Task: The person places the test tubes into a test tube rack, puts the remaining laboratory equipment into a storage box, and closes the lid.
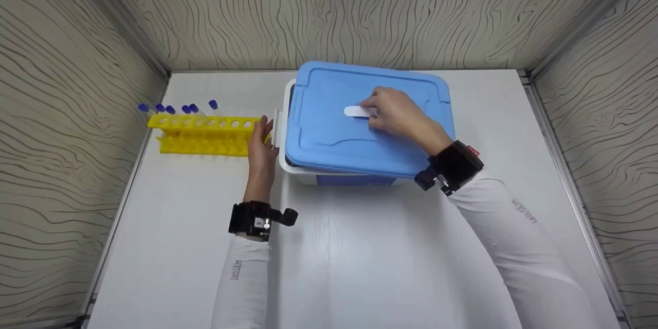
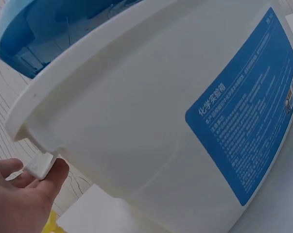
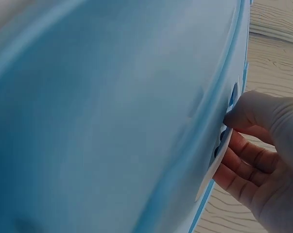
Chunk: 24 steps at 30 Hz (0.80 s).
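Note:
A white storage box (image 2: 112,111) with a blue printed label (image 2: 248,111) stands at the back middle. Its light blue lid (image 1: 329,128) sits turned and askew over the top, with part of the box rim (image 1: 286,128) showing on the left. My right hand (image 1: 398,115) grips the white handle (image 1: 354,111) in the middle of the lid; in the right wrist view the fingers and thumb curl around that handle (image 3: 216,165). At the box's left side my left hand (image 1: 262,146) holds the white side latch (image 2: 41,164) between thumb and fingers.
Left of the box a yellow test tube rack (image 1: 205,136) stands close to my left hand. Several tubes with blue caps (image 1: 213,105) lean in its back part. Patterned panels (image 1: 329,15) wall in the white table (image 1: 329,247) at the back and sides.

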Each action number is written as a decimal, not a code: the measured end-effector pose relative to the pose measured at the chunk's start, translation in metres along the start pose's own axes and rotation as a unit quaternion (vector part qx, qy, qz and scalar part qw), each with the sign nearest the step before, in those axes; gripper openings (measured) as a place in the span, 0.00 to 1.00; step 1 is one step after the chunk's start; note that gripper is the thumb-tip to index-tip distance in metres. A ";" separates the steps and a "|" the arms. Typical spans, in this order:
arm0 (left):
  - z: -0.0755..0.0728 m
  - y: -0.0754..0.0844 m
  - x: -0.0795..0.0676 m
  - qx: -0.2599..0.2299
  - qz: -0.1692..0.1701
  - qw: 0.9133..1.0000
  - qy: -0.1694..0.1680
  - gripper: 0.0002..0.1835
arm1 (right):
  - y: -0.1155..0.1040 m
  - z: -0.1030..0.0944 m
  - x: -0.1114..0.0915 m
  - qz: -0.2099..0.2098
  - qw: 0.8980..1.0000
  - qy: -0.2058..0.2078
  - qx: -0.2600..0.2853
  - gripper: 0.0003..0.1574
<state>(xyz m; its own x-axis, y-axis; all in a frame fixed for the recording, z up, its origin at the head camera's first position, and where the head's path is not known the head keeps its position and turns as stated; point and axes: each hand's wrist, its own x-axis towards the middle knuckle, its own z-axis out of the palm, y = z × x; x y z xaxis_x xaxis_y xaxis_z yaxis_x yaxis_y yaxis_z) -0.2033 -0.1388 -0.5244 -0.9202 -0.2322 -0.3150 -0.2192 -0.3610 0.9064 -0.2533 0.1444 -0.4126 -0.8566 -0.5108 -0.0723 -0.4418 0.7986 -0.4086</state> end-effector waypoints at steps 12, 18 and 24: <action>-0.001 -0.007 0.003 -0.115 -0.040 0.993 0.005 0.31 | -0.013 0.017 0.017 -0.017 1.000 -0.022 -0.011 0.28; -0.001 -0.011 0.001 -0.178 -0.047 0.983 0.004 0.30 | -0.011 0.023 0.021 -0.012 1.000 -0.022 -0.005 0.27; -0.004 -0.012 -0.001 -0.232 -0.060 0.971 -0.011 0.31 | -0.008 0.029 0.024 -0.023 0.999 -0.017 -0.018 0.27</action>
<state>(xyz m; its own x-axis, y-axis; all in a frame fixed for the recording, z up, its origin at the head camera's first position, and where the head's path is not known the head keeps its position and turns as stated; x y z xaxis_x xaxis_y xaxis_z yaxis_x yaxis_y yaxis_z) -0.1985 -0.1375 -0.5360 -0.9052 -0.1450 -0.3994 -0.1606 -0.7535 0.6376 -0.2628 0.1161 -0.4379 -0.8262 -0.5568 -0.0861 -0.4895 0.7850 -0.3797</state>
